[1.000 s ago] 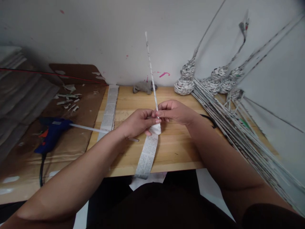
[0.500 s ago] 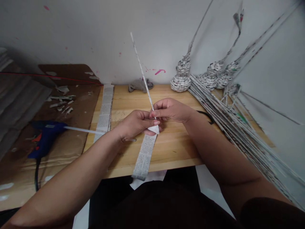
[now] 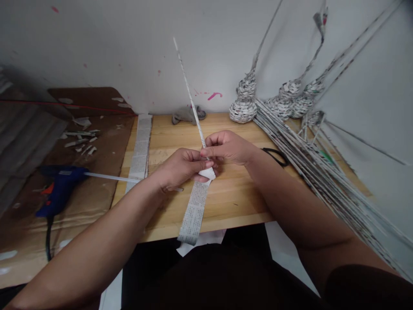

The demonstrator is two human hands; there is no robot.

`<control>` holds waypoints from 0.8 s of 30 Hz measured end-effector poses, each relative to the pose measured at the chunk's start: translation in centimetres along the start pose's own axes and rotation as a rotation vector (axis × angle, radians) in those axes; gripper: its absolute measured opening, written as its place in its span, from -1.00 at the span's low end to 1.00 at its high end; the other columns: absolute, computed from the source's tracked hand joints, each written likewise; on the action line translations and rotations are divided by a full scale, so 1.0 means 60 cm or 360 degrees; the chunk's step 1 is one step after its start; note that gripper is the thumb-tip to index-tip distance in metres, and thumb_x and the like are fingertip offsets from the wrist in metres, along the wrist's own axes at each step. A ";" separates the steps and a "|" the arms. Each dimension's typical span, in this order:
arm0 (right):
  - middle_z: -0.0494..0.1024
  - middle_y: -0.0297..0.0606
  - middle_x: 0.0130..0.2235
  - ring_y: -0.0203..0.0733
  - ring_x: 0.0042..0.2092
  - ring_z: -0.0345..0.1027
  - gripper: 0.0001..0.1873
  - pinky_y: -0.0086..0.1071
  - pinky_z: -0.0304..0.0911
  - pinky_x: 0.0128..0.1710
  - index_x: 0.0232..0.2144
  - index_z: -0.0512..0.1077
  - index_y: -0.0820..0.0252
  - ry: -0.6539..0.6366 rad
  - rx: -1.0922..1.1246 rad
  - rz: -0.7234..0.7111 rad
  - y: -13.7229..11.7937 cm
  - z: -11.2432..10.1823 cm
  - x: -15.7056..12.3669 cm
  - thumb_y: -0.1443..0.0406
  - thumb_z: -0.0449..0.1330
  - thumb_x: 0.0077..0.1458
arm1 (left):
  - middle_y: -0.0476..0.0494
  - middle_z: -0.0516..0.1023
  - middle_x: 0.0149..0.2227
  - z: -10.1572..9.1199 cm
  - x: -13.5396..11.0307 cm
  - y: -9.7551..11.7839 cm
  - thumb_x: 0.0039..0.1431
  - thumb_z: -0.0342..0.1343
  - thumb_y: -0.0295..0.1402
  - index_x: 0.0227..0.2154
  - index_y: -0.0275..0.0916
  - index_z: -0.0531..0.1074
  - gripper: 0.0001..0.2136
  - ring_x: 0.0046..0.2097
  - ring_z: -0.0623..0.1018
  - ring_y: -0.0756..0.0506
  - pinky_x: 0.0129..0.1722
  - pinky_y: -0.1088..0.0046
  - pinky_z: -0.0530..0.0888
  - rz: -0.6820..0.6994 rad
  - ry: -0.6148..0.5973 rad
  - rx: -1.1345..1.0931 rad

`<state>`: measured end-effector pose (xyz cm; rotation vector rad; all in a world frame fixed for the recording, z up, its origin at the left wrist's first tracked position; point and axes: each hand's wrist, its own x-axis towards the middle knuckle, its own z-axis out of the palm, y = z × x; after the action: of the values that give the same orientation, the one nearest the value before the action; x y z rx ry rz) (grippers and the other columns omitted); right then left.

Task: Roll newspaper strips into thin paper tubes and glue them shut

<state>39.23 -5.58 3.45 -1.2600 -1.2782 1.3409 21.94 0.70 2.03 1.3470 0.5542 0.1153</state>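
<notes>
Two flat printed newspaper strips [image 3: 195, 211], below and left of the fingers [image 3: 211, 151]; one thin rolled paper stick [image 3: 187, 84] above them; one blue glue gun [image 3: 58, 189] far left; one black scissors [image 3: 275, 156] right.

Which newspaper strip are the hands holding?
The strip pinched by the left hand and right hand, reaching over the table edge. The other strip lies flat, untouched.

The wooden table [image 3: 232, 202] sat pushed right up against a plain white wall [image 3: 129, 43], pink paint flecks [image 3: 214, 95] just above its back edge, brown cardboard [image 3: 97, 198] beside its left edge, lighting pretty soft.
</notes>
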 end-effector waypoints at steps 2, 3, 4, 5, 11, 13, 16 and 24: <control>0.36 -0.46 -0.62 -0.46 -0.59 0.12 -0.64 -0.52 -0.03 -0.63 -0.53 0.39 0.25 0.0033 -0.0015 -0.0034 -0.001 0.002 0.001 0.10 0.39 -0.06 | -0.21 0.64 -0.24 -0.003 0.003 -0.001 -0.01 0.33 -0.21 -0.28 -0.24 0.61 -0.75 -0.18 0.60 -0.11 -0.25 0.38 0.56 0.0026 0.0032 -0.0024; 0.38 -0.43 -0.60 -0.45 -0.58 0.15 -0.66 -0.52 -0.02 -0.63 -0.50 0.42 0.25 0.0054 -0.0017 -0.0052 -0.001 0.002 0.002 0.09 0.36 -0.03 | -0.21 0.64 -0.23 -0.006 0.004 -0.002 -0.01 0.33 -0.22 -0.29 -0.25 0.61 -0.75 -0.20 0.59 -0.10 -0.25 0.38 0.56 0.0049 0.0068 -0.0052; 0.41 -0.41 -0.58 -0.43 -0.56 0.18 -0.66 -0.52 -0.01 -0.63 -0.46 0.43 0.25 0.0083 -0.0019 -0.0069 -0.001 0.002 0.002 0.08 0.34 0.00 | -0.20 0.63 -0.23 -0.008 0.006 -0.003 -0.01 0.33 -0.22 -0.31 -0.27 0.60 -0.75 -0.21 0.59 -0.09 -0.26 0.39 0.56 0.0077 0.0120 -0.0087; 0.43 -0.39 -0.57 -0.42 -0.55 0.21 -0.67 -0.51 0.00 -0.63 -0.43 0.44 0.26 0.0123 -0.0027 -0.0084 -0.001 0.002 0.003 0.08 0.32 0.02 | -0.20 0.62 -0.24 -0.011 0.008 -0.003 -0.02 0.33 -0.23 -0.32 -0.28 0.60 -0.76 -0.23 0.58 -0.07 -0.26 0.39 0.57 0.0108 0.0192 -0.0127; 0.46 -0.38 -0.52 -0.43 -0.54 0.21 -0.65 -0.49 0.08 -0.57 -0.41 0.45 0.27 0.0282 -0.0177 0.0045 0.005 0.000 0.004 0.08 0.35 -0.02 | -0.14 0.61 -0.28 -0.023 0.016 0.001 0.01 0.32 -0.28 -0.35 -0.28 0.58 -0.81 -0.28 0.55 -0.03 -0.30 0.43 0.58 0.0206 0.0551 -0.0326; 0.46 -0.38 -0.52 -0.43 -0.54 0.20 -0.66 -0.49 0.08 -0.56 -0.38 0.48 0.28 0.0262 -0.0226 0.0085 0.009 0.000 0.005 0.09 0.33 0.00 | -0.15 0.61 -0.28 -0.024 0.017 0.002 0.02 0.31 -0.30 -0.33 -0.28 0.58 -0.82 -0.29 0.55 -0.03 -0.35 0.46 0.57 0.0197 0.0582 -0.0363; 0.46 -0.36 -0.51 -0.42 -0.54 0.20 -0.69 -0.48 0.08 -0.55 -0.37 0.50 0.28 0.0249 -0.0267 0.0082 0.016 0.002 0.007 0.11 0.31 0.03 | -0.16 0.61 -0.28 -0.025 0.019 0.002 0.04 0.29 -0.33 -0.32 -0.30 0.59 -0.84 -0.32 0.55 -0.01 -0.44 0.53 0.53 0.0183 0.0601 -0.0398; 0.48 -0.32 -0.48 -0.36 -0.48 0.23 -0.69 -0.43 0.06 -0.48 -0.48 0.47 0.27 0.0359 -0.0856 -0.0107 0.015 0.016 0.004 0.12 0.20 0.10 | -0.14 0.60 -0.31 -0.020 0.023 -0.002 0.04 0.30 -0.42 -0.38 -0.34 0.59 -0.91 -0.39 0.53 0.03 -0.53 0.61 0.50 0.0175 0.0633 -0.0548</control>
<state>38.32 -5.52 2.51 -1.6594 -1.5556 0.7970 22.58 2.29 1.36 1.0190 0.7546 0.5535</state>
